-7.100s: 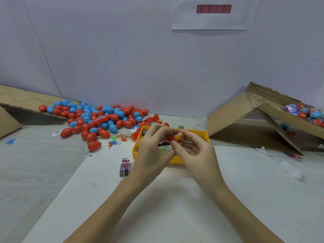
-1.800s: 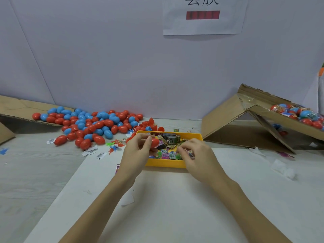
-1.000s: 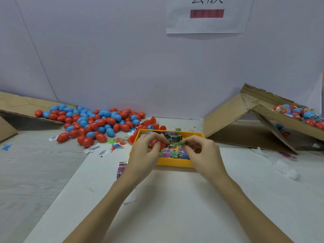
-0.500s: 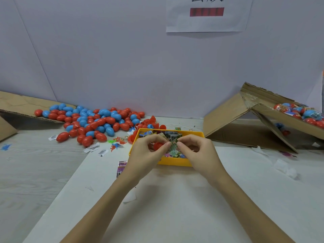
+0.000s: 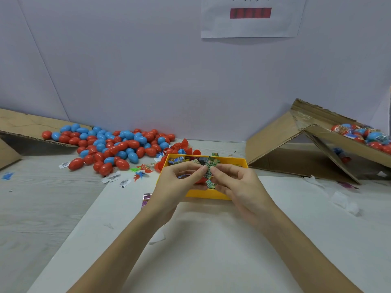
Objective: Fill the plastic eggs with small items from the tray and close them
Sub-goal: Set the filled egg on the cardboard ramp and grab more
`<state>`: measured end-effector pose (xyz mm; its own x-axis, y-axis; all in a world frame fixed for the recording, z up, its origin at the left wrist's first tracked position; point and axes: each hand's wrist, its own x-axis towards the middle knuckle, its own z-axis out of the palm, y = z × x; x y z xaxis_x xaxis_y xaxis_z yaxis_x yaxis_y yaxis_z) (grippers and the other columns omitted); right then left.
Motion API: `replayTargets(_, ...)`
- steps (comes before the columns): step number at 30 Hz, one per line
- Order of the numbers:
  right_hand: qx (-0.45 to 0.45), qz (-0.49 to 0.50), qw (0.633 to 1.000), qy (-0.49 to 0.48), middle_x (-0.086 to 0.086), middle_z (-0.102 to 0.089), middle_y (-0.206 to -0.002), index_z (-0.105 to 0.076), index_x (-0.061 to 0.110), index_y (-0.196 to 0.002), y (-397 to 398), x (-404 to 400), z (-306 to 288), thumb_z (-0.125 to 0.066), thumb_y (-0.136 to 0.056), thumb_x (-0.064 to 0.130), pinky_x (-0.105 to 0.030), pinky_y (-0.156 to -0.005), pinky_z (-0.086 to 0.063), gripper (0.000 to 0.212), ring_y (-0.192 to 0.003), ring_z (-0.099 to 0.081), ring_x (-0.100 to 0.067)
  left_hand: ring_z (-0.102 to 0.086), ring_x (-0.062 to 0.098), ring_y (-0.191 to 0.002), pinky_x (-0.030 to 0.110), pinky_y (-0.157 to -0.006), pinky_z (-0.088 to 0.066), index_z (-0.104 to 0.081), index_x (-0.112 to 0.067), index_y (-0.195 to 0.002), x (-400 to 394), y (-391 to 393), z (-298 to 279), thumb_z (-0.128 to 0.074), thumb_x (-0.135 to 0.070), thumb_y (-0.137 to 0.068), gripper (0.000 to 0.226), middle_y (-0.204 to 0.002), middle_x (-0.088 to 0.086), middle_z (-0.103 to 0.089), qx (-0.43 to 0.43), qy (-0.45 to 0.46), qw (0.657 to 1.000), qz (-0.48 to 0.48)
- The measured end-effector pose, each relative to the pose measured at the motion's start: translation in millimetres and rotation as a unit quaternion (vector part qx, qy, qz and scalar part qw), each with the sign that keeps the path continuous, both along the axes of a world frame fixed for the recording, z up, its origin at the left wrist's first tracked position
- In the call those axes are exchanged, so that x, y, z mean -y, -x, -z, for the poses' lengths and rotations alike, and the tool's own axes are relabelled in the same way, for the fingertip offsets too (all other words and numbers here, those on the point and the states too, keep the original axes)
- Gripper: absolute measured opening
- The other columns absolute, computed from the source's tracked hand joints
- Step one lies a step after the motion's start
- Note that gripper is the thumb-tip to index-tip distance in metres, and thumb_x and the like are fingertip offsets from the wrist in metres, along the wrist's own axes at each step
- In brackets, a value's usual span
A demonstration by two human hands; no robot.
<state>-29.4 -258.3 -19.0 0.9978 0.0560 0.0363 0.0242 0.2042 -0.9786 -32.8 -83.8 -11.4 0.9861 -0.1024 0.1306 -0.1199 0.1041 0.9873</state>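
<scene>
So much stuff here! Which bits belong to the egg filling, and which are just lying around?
In use:
left hand with red egg half
right hand pinching green packet
yellow tray
pile of empty eggs

Lying about:
barcode labels
purple packet
cardboard box
paper notice

Bright, even overhead light, soft shadows, mild wide-angle bending at edges, slight overall softness
</scene>
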Motion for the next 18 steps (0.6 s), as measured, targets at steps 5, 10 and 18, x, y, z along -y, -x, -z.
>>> replayTargets(5, 0.019, 0.059, 0.998, -0.007, 0.001, -0.079, -0.088, -0.077, 0.015, -0.101, -4.0, 4.1, 2.8, -0.076, -0.091, 0.019, -0.021, -0.071, -0.056, 0.011, -0.084, -0.074, -0.009, -0.077, 0.029, -0.093, 0.026, -0.079, -0.061, -0.082, -0.019, -0.103, 4.1, 0.6, 0.3, -0.071, -0.032, -0.093, 0.019, -0.107, 0.004, -0.077, -0.014, 0.013, 1.0, 0.021)
replayTargets(10, 0.098, 0.148, 0.975, 0.133, 0.001, -0.076, -0.077, -0.076, 0.013, -0.097, -7.8, 14.3, 2.1, -0.069, -0.097, 0.014, -0.023, -0.066, -0.057, 0.007, -0.066, -0.069, -0.004, -0.076, 0.027, -0.1, 0.024, -0.083, -0.059, -0.076, -0.017, -0.119, 1.3, -0.2, -0.9, -0.066, -0.017, -0.099, 0.023, -0.119, 0.004, -0.074, -0.02, 0.02, 0.999, 0.045)
replayTargets(18, 0.133, 0.152, 0.945, 0.256, 0.004, -0.075, -0.087, -0.075, 0.017, -0.096, -7.3, 16.4, 4.3, -0.07, -0.097, 0.019, -0.038, -0.082, -0.062, 0.005, -0.085, -0.072, -0.012, -0.076, 0.022, -0.099, 0.031, -0.094, -0.059, -0.067, -0.015, -0.127, 1.9, -3.0, 1.4, -0.063, -0.018, -0.101, 0.026, -0.119, 0.005, -0.074, -0.005, -0.024, 1.0, 0.016)
